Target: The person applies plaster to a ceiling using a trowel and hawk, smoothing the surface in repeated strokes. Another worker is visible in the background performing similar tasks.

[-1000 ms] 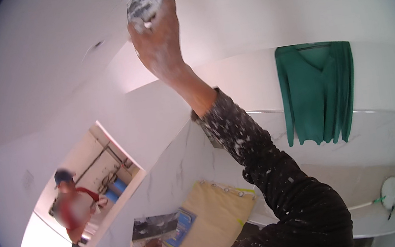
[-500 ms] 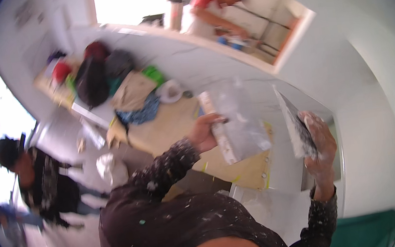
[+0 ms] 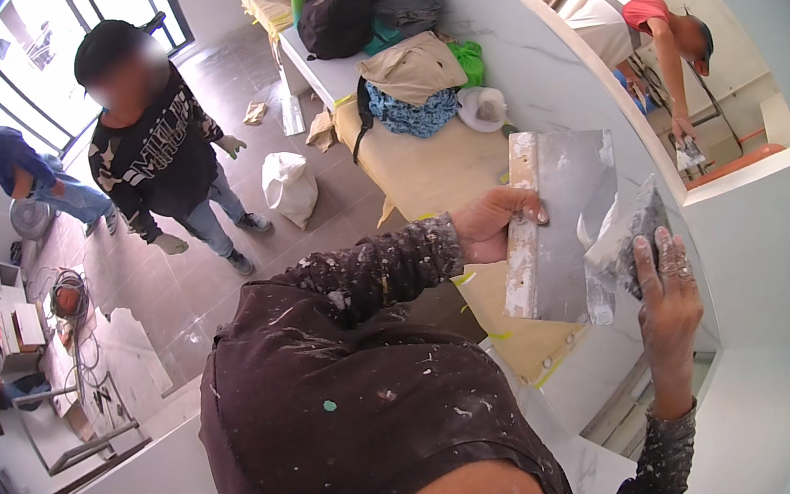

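1. The left hand [image 3: 493, 223] is closed around the wooden edge of a wide metal trowel [image 3: 558, 224], held up in front of the chest.
2. The right hand [image 3: 666, 295] clamps a smaller putty knife [image 3: 628, 234], its blade touching the trowel's plaster-smeared face.
3. A cardboard-covered bench [image 3: 436, 176] lies beyond the left hand.

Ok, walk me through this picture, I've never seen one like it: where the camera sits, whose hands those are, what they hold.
The camera is worn on a person's head and looks down through a fisheye lens, so straight edges bend. The dark paint-speckled sleeves are the wearer's own. The left hand grips the wooden edge of a wide metal plastering blade. The right hand holds a smaller putty knife smeared with grey filler against it. Below, a covered bench carries bags and clothes. Other people stand on the tiled floor.
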The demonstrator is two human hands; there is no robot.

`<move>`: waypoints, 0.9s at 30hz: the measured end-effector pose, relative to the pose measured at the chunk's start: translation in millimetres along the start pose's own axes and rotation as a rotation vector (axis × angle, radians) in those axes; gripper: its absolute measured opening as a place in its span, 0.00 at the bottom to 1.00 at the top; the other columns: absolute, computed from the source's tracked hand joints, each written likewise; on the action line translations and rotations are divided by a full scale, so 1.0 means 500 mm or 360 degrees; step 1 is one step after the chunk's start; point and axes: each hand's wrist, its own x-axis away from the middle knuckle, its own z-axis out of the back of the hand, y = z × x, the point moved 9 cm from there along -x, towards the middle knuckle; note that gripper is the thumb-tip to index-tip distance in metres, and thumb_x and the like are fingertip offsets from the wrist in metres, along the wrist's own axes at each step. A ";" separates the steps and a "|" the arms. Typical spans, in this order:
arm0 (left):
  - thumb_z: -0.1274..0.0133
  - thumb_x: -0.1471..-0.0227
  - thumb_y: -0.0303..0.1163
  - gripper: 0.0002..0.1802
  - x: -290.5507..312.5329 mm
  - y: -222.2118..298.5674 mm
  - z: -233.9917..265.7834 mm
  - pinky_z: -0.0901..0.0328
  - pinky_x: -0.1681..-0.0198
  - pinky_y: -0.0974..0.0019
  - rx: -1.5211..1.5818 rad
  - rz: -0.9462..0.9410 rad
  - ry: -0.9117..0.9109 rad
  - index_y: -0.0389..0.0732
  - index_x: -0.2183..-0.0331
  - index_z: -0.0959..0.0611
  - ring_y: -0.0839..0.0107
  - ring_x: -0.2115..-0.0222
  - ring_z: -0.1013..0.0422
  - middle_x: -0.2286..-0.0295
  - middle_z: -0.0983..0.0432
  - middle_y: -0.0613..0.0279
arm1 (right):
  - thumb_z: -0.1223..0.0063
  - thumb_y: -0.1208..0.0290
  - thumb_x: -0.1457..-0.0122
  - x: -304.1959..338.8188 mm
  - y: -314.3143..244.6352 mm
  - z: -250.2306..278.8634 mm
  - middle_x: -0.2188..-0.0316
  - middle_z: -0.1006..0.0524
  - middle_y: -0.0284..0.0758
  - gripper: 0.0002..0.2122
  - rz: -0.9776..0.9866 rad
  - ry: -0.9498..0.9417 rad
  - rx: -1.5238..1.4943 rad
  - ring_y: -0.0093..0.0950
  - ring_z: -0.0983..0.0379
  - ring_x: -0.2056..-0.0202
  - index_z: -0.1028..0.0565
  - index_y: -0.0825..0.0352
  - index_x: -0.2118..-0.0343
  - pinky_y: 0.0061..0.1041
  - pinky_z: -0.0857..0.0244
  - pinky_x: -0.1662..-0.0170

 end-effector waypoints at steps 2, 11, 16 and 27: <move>0.49 0.57 0.21 0.05 -0.003 0.010 0.008 0.29 0.58 0.59 -0.0033 -0.0034 0.0012 0.36 0.72 0.22 0.68 0.70 0.26 0.74 0.24 0.60 | 0.51 0.82 0.48 0.008 0.040 -0.017 0.42 0.31 0.43 0.28 -0.0022 0.0006 0.0064 0.47 0.33 0.43 0.30 0.53 0.42 0.42 0.35 0.43; 0.50 0.59 0.24 0.05 -0.021 -0.027 0.013 0.27 0.62 0.59 -0.0051 0.0138 -0.0051 0.32 0.76 0.21 0.64 0.74 0.24 0.75 0.22 0.54 | 0.51 0.68 0.36 0.055 0.161 -0.050 0.60 0.24 0.34 0.24 -0.1175 0.0101 -0.2664 0.21 0.26 0.66 0.39 0.68 0.38 0.20 0.30 0.63; 0.49 0.59 0.23 0.05 -0.004 -0.024 -0.009 0.30 0.56 0.56 0.0075 0.0066 -0.0239 0.33 0.75 0.21 0.61 0.71 0.25 0.74 0.22 0.53 | 0.47 0.57 0.41 0.133 0.041 -0.189 0.55 0.25 0.37 0.28 -0.1007 -0.0550 -0.2663 0.22 0.27 0.61 0.33 0.76 0.46 0.20 0.32 0.59; 0.52 0.51 0.24 0.04 0.102 0.016 0.201 0.31 0.51 0.53 0.0300 -0.0307 0.0211 0.37 0.71 0.23 0.61 0.66 0.24 0.71 0.23 0.60 | 0.45 0.65 0.39 0.530 -0.233 -0.555 0.65 0.21 0.34 0.13 -0.2150 0.0561 -0.4198 0.23 0.26 0.69 0.28 0.66 0.55 0.20 0.35 0.74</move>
